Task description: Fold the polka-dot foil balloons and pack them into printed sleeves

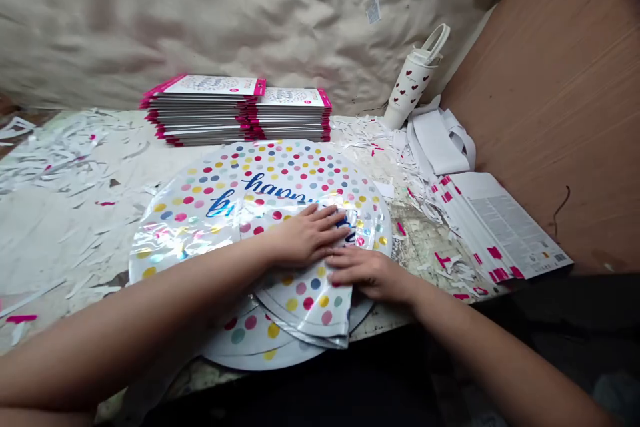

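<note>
A pile of round, flat foil balloons [195, 193] with coloured dots and blue lettering lies on the table in front of me. On top is a folded foil balloon [310, 300], its straight creased edge to the right. My left hand [310, 235] lies flat across the upper part of the fold, fingers stretched to the right. Just below it, my right hand [367, 272] presses near the right edge, fingers extended to the left. The two hands nearly meet, and both rest on the foil. Part of the lettering is hidden under my left hand.
Two stacks of pink-edged printed packs [205, 113] stand behind the balloons. A white tumbler with hearts [410, 87] leans at the back right. White cards [505, 220] lie fanned at the right, near a brown panel [565, 107]. Paper scraps [75, 153] litter the table.
</note>
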Demonstrator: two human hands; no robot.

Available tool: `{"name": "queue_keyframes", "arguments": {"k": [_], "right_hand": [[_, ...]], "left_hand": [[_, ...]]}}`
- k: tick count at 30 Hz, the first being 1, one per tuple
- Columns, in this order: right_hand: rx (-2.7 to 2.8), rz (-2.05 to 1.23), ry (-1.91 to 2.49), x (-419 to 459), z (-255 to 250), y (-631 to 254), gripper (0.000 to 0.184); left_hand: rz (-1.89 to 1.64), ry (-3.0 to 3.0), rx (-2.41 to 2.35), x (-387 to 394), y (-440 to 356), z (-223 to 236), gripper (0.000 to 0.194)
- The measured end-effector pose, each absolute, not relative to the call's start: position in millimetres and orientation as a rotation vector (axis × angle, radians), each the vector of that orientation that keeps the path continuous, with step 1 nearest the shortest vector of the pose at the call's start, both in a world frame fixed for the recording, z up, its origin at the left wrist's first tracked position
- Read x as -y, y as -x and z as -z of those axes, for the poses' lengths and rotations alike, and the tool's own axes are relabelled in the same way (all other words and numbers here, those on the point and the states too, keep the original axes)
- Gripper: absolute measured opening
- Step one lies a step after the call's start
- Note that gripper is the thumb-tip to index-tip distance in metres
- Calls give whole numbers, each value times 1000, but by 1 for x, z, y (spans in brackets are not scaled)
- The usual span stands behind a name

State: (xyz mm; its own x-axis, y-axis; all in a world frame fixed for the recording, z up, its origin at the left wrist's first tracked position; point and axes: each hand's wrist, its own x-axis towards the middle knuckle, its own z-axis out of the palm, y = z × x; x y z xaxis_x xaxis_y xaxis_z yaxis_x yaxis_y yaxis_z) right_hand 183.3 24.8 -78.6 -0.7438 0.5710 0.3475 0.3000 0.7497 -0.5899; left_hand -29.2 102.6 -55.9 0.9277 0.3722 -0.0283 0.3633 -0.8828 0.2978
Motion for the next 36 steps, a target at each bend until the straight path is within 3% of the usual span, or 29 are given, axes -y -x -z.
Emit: {"name": "queue_keyframes", "arguments": {"k": [3, 9, 12, 22, 36], "right_hand": [[2382, -588, 783, -22, 81, -186, 34], [2331, -103, 841, -5, 85, -186, 22], [2351, -59, 770, -1, 85, -184, 21], [2519, -514, 686, -13, 70, -189, 35], [2391, -972, 690, -17, 74, -202, 21]], "left_hand": [[10, -2819, -724, -100, 29, 69, 54], [-5, -2826, -895, -101, 29, 73, 59], [-4, -2841, -880, -98, 27, 71, 61], [-6, -2855, -694, -90, 18, 73, 49], [23, -2778, -766, -96, 6, 72, 54]]}}
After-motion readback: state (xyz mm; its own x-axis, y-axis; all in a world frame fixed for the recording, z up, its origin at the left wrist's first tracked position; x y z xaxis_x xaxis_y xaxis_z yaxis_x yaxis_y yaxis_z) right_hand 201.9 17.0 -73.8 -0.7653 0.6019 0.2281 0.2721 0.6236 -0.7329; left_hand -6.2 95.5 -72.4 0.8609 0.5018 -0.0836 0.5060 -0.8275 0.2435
